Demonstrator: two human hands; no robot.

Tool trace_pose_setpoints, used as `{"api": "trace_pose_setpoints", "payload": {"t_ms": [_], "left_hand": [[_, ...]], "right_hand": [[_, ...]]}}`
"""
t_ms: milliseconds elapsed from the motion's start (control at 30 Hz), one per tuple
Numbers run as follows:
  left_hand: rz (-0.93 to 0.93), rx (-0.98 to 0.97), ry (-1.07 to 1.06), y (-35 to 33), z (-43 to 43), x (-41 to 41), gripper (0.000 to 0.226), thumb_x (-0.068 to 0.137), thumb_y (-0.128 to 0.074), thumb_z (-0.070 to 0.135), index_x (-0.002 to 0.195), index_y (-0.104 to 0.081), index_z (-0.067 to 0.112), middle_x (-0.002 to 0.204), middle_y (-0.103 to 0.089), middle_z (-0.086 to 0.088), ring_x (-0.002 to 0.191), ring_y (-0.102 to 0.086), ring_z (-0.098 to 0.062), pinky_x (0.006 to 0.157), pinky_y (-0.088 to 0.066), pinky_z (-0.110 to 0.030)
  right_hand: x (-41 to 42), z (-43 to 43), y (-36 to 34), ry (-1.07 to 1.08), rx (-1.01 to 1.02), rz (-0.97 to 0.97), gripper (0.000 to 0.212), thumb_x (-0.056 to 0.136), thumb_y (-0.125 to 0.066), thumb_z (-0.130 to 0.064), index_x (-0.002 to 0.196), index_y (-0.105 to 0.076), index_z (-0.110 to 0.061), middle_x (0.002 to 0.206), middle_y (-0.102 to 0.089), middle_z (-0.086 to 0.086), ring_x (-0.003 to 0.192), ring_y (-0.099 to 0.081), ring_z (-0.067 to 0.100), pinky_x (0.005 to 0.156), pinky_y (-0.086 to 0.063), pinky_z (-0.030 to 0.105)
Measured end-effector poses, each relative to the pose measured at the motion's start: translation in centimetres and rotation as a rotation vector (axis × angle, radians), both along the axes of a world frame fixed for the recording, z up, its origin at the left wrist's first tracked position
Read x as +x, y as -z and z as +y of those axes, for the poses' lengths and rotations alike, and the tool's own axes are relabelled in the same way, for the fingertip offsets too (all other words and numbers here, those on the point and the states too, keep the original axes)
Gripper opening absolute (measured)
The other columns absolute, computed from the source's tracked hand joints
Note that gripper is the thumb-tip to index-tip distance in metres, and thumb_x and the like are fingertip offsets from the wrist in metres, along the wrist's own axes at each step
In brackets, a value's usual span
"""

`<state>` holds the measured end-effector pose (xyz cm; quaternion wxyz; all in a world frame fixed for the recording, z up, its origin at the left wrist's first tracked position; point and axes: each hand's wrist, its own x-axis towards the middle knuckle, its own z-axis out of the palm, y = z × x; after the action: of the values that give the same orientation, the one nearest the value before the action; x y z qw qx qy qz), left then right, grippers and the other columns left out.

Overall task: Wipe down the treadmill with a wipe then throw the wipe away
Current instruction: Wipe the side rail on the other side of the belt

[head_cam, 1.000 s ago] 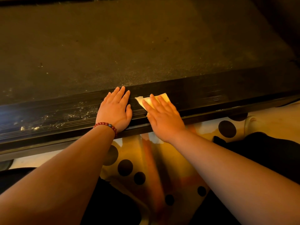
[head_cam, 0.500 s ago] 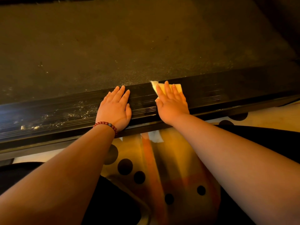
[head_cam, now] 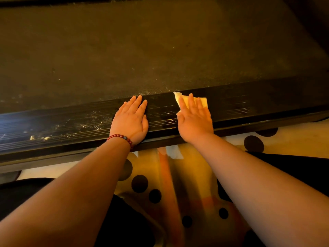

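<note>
At centre, our flat right hand (head_cam: 195, 122) presses a pale paper wipe (head_cam: 202, 102) onto the black ribbed treadmill rail (head_cam: 249, 107); flat left hand (head_cam: 130, 120) braces.

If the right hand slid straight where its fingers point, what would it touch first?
Probably the treadmill belt, just past the side rail where the right hand presses the wipe flat. Nothing else shows in that line.

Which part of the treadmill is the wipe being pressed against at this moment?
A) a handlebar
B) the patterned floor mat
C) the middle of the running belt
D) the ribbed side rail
D: the right hand holds the wipe flat on the ribbed side rail, beside the left hand.
</note>
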<state>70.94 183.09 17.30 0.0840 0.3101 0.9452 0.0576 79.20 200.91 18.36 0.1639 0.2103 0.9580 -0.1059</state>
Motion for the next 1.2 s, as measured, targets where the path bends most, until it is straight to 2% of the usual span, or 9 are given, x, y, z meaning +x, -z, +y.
{"api": "trace_pose_setpoints", "payload": {"t_ms": [167,233,333,400,600,767,1000,1200], "left_hand": [[0.000,0.026,-0.007,0.0,-0.1,0.1,0.054,0.100,-0.029,0.032,0.152,-0.021,0.017,0.161,-0.014,-0.004,0.149,-0.007,-0.019,0.119,-0.004,-0.034],[-0.004,0.024,-0.007,-0.1,-0.1,0.1,0.054,0.101,-0.028,0.032,0.152,-0.021,0.018,0.161,-0.013,-0.003,0.149,-0.006,-0.018,0.119,-0.003,-0.033],[-0.005,0.022,-0.006,-0.1,-0.1,0.1,0.054,0.101,-0.027,0.032,0.153,-0.020,0.018,0.161,-0.012,-0.003,0.149,-0.006,-0.018,0.118,-0.002,-0.033],[0.003,0.019,-0.005,-0.1,-0.2,0.1,0.054,0.101,-0.027,0.032,0.153,-0.020,0.018,0.161,-0.012,-0.003,0.149,-0.006,-0.019,0.119,-0.003,-0.033],[-0.007,0.008,-0.008,-0.1,-0.1,0.0,0.054,0.101,-0.027,0.033,0.153,-0.019,0.018,0.161,-0.011,-0.003,0.149,-0.005,-0.018,0.120,-0.004,-0.035],[-0.003,0.010,0.004,-0.1,-0.2,0.1,0.054,0.101,-0.027,0.032,0.153,-0.019,0.017,0.161,-0.012,-0.003,0.149,-0.006,-0.019,0.120,-0.004,-0.035],[-0.010,0.008,-0.004,0.1,-0.1,-0.1,0.054,0.101,-0.026,0.034,0.153,-0.020,0.018,0.161,-0.011,-0.003,0.149,-0.006,-0.018,0.120,-0.004,-0.035],[-0.002,0.021,-0.007,0.1,-0.2,0.0,0.054,0.102,-0.023,0.036,0.152,-0.021,0.018,0.161,-0.013,-0.003,0.149,-0.006,-0.018,0.119,-0.003,-0.034]], "right_hand": [[2.2,-3.8,0.0,-0.314,-0.047,0.064,0.054,0.104,-0.013,-0.042,0.152,0.010,-0.035,0.161,0.018,-0.004,0.147,0.018,0.019,0.118,0.008,0.040],[2.3,-2.6,0.2,-0.268,-0.045,0.062,0.054,0.104,-0.013,-0.042,0.152,0.011,-0.036,0.161,0.018,-0.005,0.147,0.018,0.018,0.119,0.008,0.039],[1.8,-0.7,0.3,-0.042,-0.054,0.042,0.054,0.105,-0.015,-0.041,0.152,0.011,-0.037,0.161,0.015,-0.004,0.148,0.014,0.020,0.118,0.005,0.040],[1.4,-1.0,0.3,0.015,-0.033,0.032,0.054,0.104,-0.014,-0.041,0.151,0.012,-0.037,0.161,0.016,-0.003,0.148,0.014,0.022,0.119,0.004,0.041],[1.8,-1.7,0.0,-0.226,-0.059,0.041,0.053,0.105,-0.012,-0.041,0.152,0.010,-0.036,0.161,0.017,-0.006,0.148,0.016,0.018,0.118,0.005,0.039],[-0.4,1.1,0.1,0.096,0.002,0.016,0.054,0.104,-0.014,-0.041,0.153,0.010,-0.034,0.162,0.013,0.000,0.149,0.009,0.025,0.121,-0.003,0.044],[0.1,-1.7,-0.2,-0.232,-0.067,0.007,0.054,0.105,-0.013,-0.040,0.153,0.011,-0.031,0.161,0.018,-0.004,0.148,0.015,0.019,0.119,0.004,0.040],[-1.9,0.9,0.5,0.088,0.018,0.020,0.059,0.104,-0.017,-0.041,0.154,0.011,-0.026,0.161,0.016,0.001,0.149,0.010,0.025,0.120,-0.002,0.043]]}}
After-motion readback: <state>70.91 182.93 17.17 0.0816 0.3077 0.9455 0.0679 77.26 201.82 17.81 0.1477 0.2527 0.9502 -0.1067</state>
